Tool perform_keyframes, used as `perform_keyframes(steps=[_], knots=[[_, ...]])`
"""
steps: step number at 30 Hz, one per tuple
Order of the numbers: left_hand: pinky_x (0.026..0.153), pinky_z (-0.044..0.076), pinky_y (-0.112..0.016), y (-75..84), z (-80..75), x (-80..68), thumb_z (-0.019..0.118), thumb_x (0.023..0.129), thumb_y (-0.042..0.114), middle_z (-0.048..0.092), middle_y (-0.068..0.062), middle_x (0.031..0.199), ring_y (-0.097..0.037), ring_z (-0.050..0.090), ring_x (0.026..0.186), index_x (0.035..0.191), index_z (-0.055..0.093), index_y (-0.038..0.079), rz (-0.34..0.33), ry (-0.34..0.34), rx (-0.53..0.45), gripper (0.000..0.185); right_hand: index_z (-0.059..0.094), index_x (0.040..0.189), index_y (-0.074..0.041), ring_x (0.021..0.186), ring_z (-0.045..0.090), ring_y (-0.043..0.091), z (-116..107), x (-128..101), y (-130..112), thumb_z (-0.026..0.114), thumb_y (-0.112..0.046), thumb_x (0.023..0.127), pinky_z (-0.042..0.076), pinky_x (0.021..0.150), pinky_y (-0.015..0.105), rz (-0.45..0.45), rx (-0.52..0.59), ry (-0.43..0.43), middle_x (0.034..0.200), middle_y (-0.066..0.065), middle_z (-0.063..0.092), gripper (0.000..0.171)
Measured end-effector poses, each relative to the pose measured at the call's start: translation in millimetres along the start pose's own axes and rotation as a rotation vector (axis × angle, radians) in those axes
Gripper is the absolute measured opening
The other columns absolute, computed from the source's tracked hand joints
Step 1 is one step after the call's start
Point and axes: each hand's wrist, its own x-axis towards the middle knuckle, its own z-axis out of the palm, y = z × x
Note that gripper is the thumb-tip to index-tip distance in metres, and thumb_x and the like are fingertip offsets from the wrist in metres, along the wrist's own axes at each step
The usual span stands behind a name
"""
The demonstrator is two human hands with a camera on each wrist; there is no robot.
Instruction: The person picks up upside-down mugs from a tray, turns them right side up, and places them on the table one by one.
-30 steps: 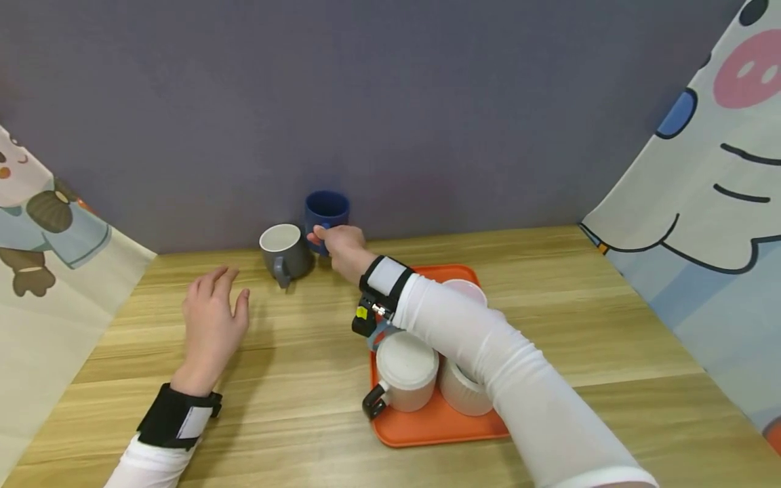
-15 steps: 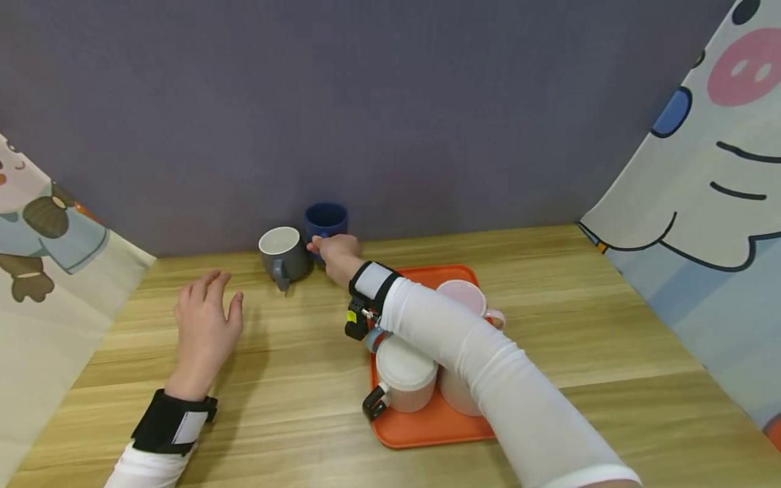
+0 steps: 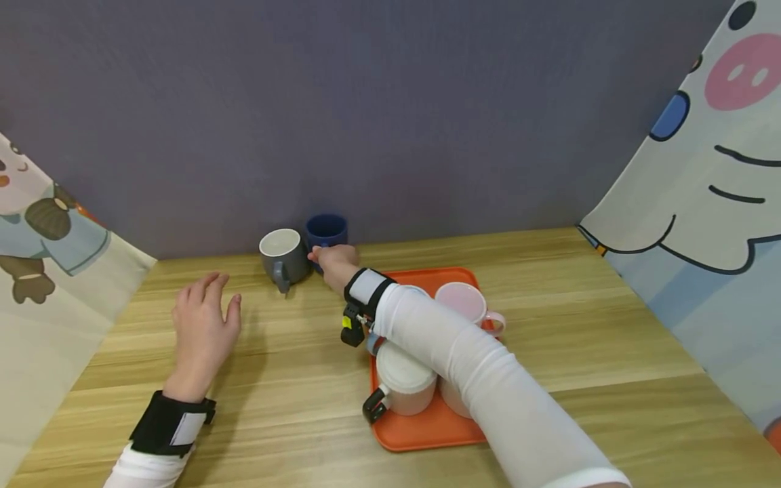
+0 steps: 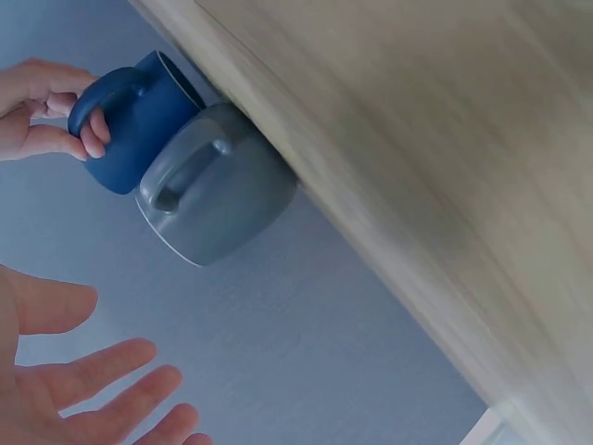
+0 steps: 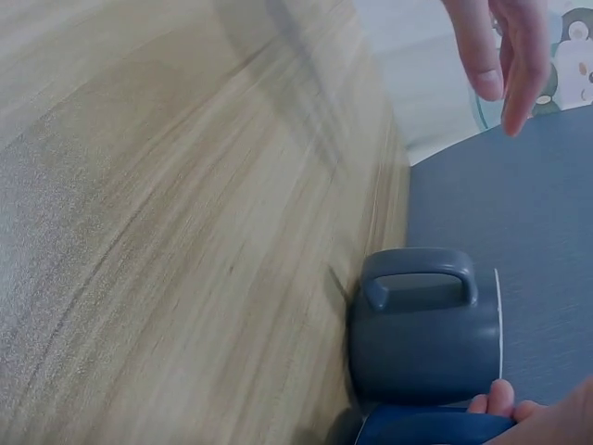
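In the head view, my right hand (image 3: pixel 337 263) pinches the handle of a dark blue mug (image 3: pixel 327 229) near the back wall. In the left wrist view, its fingers go through the handle (image 4: pixel 104 91), with the underside turned partly into sight. Whether the mug touches the table I cannot tell. Close on its left stands an upright grey mug (image 3: pixel 285 261) with a white inside, its handle facing me. My left hand (image 3: pixel 203 332) hovers over the table at the left, fingers loosely extended, holding nothing.
Under my right forearm lies an orange tray (image 3: pixel 421 437). It bears a white mug (image 3: pixel 407 379) with a black handle, a pink mug (image 3: pixel 462 301) and others partly hidden by the sleeve. A grey wall (image 3: pixel 390 122) rises behind the table.
The blue mug has come down toward the table beside the grey mug, my right hand moving with it. My left hand has drifted slightly left.
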Motion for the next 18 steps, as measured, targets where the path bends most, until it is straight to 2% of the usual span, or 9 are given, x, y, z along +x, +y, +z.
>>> perform_keyframes(steps=[7,15,18], knots=[[0.086,0.030,-0.062,0.4,1.5,-0.7,0.063,0.085,0.002,0.053,-0.031,0.121,-0.049,0.042,0.109,0.115,0.058,-0.012,-0.001,-0.008,0.001,0.034,0.074,0.086,-0.003,0.079,0.071,0.017,2.5,0.8,3.5,0.073,-0.007,0.081,0.038,0.061,0.019,0.025,0.010,0.009,0.080,0.007,0.074,0.006],[0.086,0.030,-0.061,3.1,0.7,-0.5,0.063,0.084,0.002,0.054,-0.030,0.121,-0.048,0.042,0.109,0.115,0.058,-0.011,-0.005,-0.007,-0.002,0.034,0.075,0.084,-0.005,0.081,0.071,0.015,4.7,3.6,8.2,0.074,-0.009,0.080,0.037,0.058,0.018,0.025,-0.053,0.010,0.079,0.004,0.074,0.005],[0.086,0.030,-0.061,3.4,1.0,-1.1,0.063,0.085,0.002,0.054,-0.030,0.121,-0.048,0.042,0.109,0.115,0.058,-0.012,-0.006,-0.011,-0.003,0.034,0.076,0.084,-0.006,0.082,0.071,0.014,3.8,2.9,9.5,0.075,-0.008,0.080,0.042,0.061,0.018,0.027,-0.071,0.000,0.081,0.003,0.074,0.005]])
